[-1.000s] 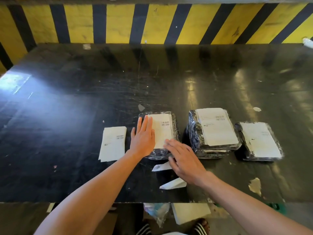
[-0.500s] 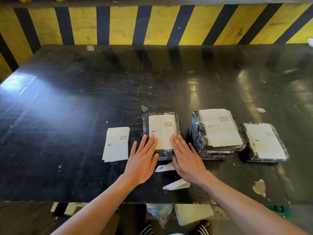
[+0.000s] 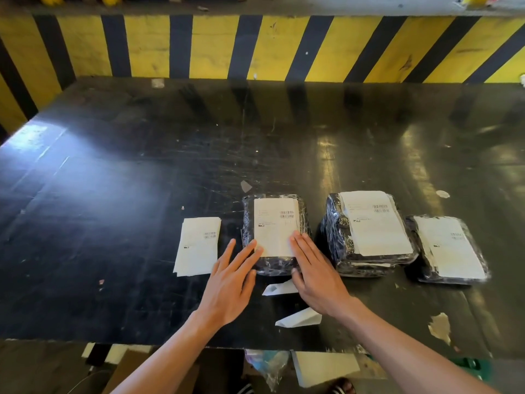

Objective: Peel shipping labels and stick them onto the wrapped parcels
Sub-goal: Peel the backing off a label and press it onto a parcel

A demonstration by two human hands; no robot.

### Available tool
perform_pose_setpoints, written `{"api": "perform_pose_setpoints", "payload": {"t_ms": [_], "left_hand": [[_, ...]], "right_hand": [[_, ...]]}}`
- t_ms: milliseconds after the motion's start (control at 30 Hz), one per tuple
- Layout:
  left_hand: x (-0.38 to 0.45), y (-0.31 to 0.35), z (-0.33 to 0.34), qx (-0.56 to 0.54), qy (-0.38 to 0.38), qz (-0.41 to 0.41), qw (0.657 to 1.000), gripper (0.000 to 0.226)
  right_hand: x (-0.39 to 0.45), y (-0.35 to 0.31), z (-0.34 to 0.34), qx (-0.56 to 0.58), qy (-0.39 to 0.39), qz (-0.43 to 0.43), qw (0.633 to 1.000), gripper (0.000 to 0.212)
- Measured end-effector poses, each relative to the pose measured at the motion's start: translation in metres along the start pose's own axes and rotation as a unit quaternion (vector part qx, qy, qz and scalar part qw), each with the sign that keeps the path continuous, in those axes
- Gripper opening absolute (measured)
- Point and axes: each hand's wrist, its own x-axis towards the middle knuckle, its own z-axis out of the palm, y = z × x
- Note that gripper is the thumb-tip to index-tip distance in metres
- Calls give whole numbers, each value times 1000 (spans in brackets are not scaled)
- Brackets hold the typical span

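Observation:
Three black wrapped parcels lie in a row on the dark table point(image 3: 142, 180), each with a white shipping label on top. On the left parcel point(image 3: 274, 265) the label point(image 3: 275, 223) lies flat. My left hand point(image 3: 231, 282) and my right hand point(image 3: 315, 271) rest flat with fingers spread, fingertips on the label's near corners and the parcel's near edge. Neither hand holds anything. The middle parcel point(image 3: 335, 240) and the right parcel point(image 3: 417, 237) sit to the right. A small stack of unpeeled labels point(image 3: 197, 245) lies left of my left hand.
Two peeled backing strips point(image 3: 279, 288) point(image 3: 299, 319) lie near the table's front edge between my arms. A yellow-and-black striped wall point(image 3: 255, 46) closes the far side. Paper scraps dot the right of the table. Boxes and plastic lie on the floor below the front edge.
My left hand slid from the top of the left parcel down to its near-left corner, uncovering the label. My right hand shifted up onto the label's near-right corner. Both are flat now.

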Motion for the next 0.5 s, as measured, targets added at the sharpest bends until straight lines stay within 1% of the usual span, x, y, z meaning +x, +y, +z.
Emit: {"api": "perform_pose_setpoints", "payload": {"t_ms": [100,167,233,300,400,500], "left_hand": [[20,3,-9,-69,17,-71,995,53],[48,6,-10,-111,25,-101,988,56],[76,9,-9,-133,24,-99,986,60],[97,10,-3,-142,14,-115,983,61],[111,9,6,-165,-2,-160,973,65],[111,9,9,-182,-10,-157,971,68]], "right_hand": [[10,-2,-5,108,60,16,992,51],[24,-3,-8,121,101,31,987,47],[42,-5,-11,115,114,50,986,48],[61,-4,-14,123,100,77,984,52],[79,2,-14,155,56,123,979,57],[83,6,-9,200,20,128,971,59]]}}
